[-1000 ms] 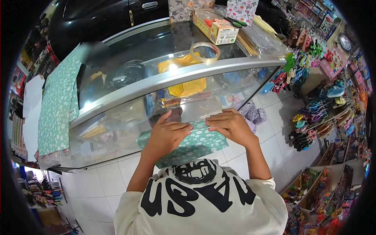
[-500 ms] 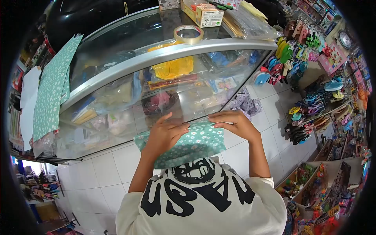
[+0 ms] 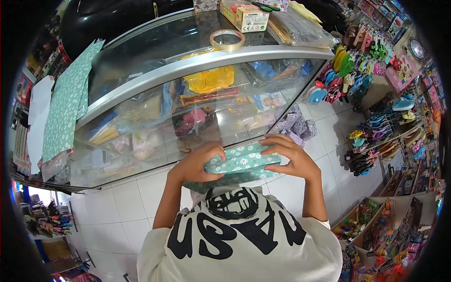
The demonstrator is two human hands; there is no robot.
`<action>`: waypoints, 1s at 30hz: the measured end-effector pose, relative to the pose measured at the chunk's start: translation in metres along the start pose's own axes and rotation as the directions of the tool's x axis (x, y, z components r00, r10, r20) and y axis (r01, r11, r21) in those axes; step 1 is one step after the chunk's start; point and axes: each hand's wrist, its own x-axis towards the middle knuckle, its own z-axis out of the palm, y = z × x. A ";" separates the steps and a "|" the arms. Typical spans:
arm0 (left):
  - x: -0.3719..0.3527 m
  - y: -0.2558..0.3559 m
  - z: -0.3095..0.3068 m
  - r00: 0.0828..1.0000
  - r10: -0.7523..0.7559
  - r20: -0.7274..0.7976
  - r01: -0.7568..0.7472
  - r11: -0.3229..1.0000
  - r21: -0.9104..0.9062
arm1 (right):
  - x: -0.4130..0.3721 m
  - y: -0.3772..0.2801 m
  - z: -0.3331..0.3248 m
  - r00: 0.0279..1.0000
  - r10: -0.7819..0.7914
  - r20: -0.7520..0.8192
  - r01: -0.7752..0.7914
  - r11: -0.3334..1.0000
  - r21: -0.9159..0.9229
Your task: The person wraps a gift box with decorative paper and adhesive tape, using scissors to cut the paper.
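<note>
Green paper with white daisies [image 3: 242, 159] is held in front of the chest, with a folded, box-like part on top and a loose flap below. My left hand [image 3: 199, 162] grips its left end, fingers curled over the edge. At the right end, my right hand [image 3: 289, 157] has its thumb on the near edge and its fingers over the far edge. Whatever the paper covers, if anything, is hidden.
Just beyond the hands stands a glass display counter [image 3: 197, 63] with a metal edge. On it are a tape roll [image 3: 227, 40], a small box [image 3: 249, 21], green-handled scissors [image 3: 267, 7] and more daisy paper [image 3: 70, 103]. Sandals [image 3: 359, 80] hang at the right.
The paper has been turned so a narrow folded face shows on top. My left hand has moved to its left end, and my right hand has spread around the right end.
</note>
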 end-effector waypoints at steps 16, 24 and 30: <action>-0.011 0.025 -0.026 0.976 0.150 -0.158 -0.044 0.846 0.532 | 0.048 0.002 0.012 0.969 -0.107 0.220 0.160 0.958 -0.239; -0.008 0.044 -0.014 0.895 0.034 -0.445 0.164 0.903 0.397 | 0.058 -0.001 0.020 0.979 -0.202 0.007 0.199 0.952 -0.235; -0.003 0.039 -0.007 0.903 0.039 -0.427 0.156 0.897 0.414 | 0.061 -0.008 0.021 0.975 -0.213 0.055 0.218 0.903 -0.369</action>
